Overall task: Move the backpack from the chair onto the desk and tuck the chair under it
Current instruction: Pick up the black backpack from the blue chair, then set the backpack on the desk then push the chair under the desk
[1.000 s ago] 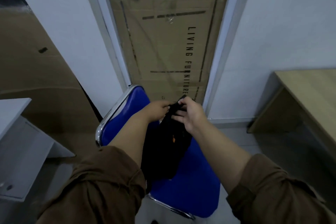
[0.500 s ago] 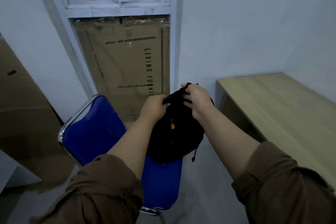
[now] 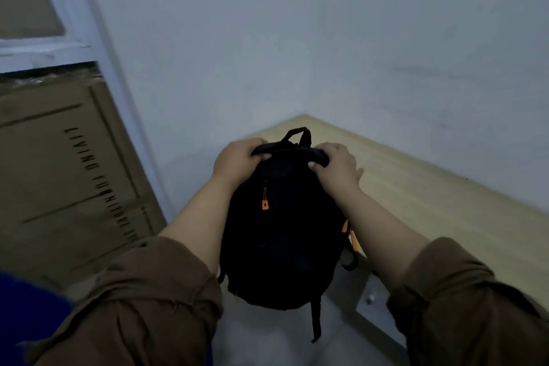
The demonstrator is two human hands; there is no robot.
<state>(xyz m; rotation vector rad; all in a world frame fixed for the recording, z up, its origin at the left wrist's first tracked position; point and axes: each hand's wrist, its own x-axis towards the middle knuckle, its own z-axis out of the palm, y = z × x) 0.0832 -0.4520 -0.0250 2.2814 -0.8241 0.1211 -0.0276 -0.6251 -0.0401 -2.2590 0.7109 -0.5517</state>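
A black backpack [image 3: 282, 235] with orange zipper pulls hangs in the air in front of me, at the left end of the light wooden desk [image 3: 439, 202]. My left hand [image 3: 237, 162] and my right hand [image 3: 335, 165] both grip its top edge, one at each side of the carry loop. Its lower part hangs over the floor beside the desk's near corner, with straps dangling. Only a sliver of the blue chair [image 3: 26, 315] shows at the bottom left, behind my left sleeve.
The desk stands in the corner against pale walls [image 3: 297, 38]. A large cardboard box [image 3: 68, 175] printed with "LIVING FURNITURE" leans in a white frame at the left. Grey floor [image 3: 267, 345] shows below the bag.
Both hands have lifted the backpack off the chair and carried it right, to the desk's left end. My view swung right, so the chair slid almost out of sight.
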